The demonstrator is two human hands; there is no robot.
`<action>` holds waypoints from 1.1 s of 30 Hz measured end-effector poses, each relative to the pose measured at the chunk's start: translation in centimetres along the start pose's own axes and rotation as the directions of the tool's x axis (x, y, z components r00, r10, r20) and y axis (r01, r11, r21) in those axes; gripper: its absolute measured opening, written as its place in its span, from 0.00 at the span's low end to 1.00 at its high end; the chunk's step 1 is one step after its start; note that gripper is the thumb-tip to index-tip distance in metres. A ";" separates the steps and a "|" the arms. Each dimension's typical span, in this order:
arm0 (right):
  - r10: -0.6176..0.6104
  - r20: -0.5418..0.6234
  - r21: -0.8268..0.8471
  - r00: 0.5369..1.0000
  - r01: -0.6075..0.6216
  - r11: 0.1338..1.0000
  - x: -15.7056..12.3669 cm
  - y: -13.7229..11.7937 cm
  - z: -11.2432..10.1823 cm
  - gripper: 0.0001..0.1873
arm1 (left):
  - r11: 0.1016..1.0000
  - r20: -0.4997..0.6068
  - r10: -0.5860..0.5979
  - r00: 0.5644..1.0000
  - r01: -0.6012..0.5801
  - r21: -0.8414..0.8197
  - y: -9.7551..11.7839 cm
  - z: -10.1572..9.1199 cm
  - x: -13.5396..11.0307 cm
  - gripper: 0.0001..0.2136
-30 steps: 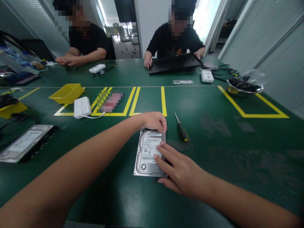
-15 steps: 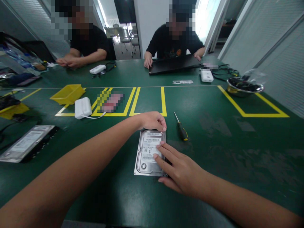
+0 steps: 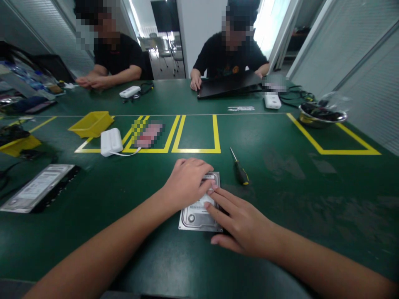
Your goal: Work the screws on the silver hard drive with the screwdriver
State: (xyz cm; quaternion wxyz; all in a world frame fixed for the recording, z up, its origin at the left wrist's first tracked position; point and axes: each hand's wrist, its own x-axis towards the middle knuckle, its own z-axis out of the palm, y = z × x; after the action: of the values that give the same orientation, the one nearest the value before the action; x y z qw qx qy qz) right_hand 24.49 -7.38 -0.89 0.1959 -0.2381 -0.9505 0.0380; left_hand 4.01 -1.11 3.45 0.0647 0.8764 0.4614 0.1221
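Note:
A silver hard disk drive [image 3: 199,222] with a white label lies flat on the green table in front of me. Across its far left part rests my left hand [image 3: 188,182], open, its fingers over the far end and its thumb reaching onto the label; it hides much of the drive. My right hand [image 3: 238,220] is at the drive's right side, open, with spread fingertips on the label and right edge and the thumb on the table near the close corner. The two hands nearly meet at the drive's upper right. A black and yellow screwdriver [image 3: 240,172] lies to the right.
Another hard drive [image 3: 37,189] is at the left. Farther back are a yellow bin [image 3: 91,124], a white power bank [image 3: 111,142] cabled to a blurred phone [image 3: 150,135], and a metal bowl [image 3: 322,118] of dark items. Opposite sit two people, one holding a dark panel [image 3: 230,85].
My left hand has moved from the drive's far edge toward me and now covers its upper left. My right hand has stayed almost in place.

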 end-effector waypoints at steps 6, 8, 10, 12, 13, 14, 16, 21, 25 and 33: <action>0.107 -0.186 -0.062 0.977 -0.120 0.991 0.2 1.3 -1.2 0.15 | 0.997 -0.060 -0.018 0.998 0.023 0.078 0.8 1.3 -0.4 0.11; 0.248 -0.225 -0.161 0.942 -0.287 0.944 0.2 2.2 -1.6 0.11 | 0.993 -0.083 -0.007 0.997 0.017 0.114 0.9 1.7 -0.5 0.11; 0.405 -0.197 -0.265 0.893 -0.446 0.855 0.2 3.2 -1.9 0.12 | 0.989 -0.109 0.002 0.994 0.015 0.149 1.0 1.9 -0.6 0.11; 0.536 -0.143 -0.348 0.832 -0.550 0.760 0.3 4.1 -2.1 0.14 | 0.984 -0.123 0.013 0.992 0.009 0.176 1.2 2.1 -0.6 0.11; 0.584 -0.117 -0.375 0.803 -0.580 0.723 0.4 4.5 -2.1 0.15 | 0.982 -0.128 0.021 0.992 0.003 0.186 1.2 2.1 -0.7 0.11; 0.619 -0.093 -0.393 0.780 -0.600 0.697 0.5 4.8 -2.1 0.15 | 0.981 -0.132 0.030 0.991 -0.004 0.195 1.3 2.2 -0.7 0.12; 0.655 -0.054 -0.410 0.754 -0.615 0.674 0.7 5.3 -2.1 0.15 | 0.979 -0.132 0.049 0.990 -0.021 0.204 1.3 2.1 -0.6 0.13; 0.686 0.001 -0.438 0.727 -0.617 0.654 1.0 5.6 -2.0 0.17 | 0.974 -0.110 0.080 0.991 -0.054 0.218 1.3 1.9 -0.6 0.15; 0.682 0.029 -0.451 0.731 -0.599 0.662 1.2 5.1 -1.6 0.18 | 0.972 -0.113 0.094 0.989 -0.066 0.227 1.4 2.1 -0.7 0.14; 0.714 -0.197 -0.400 0.672 -0.720 0.567 1.0 5.4 -4.7 0.13 | 0.971 -0.120 0.111 0.987 -0.082 0.226 1.4 2.1 -1.0 0.16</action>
State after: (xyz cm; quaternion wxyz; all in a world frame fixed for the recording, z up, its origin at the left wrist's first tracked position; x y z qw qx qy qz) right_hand 27.89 -2.29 2.90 0.1097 -0.6408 -0.7524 -0.1061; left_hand 5.20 -2.71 1.59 -0.0693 0.8896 0.4321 0.1308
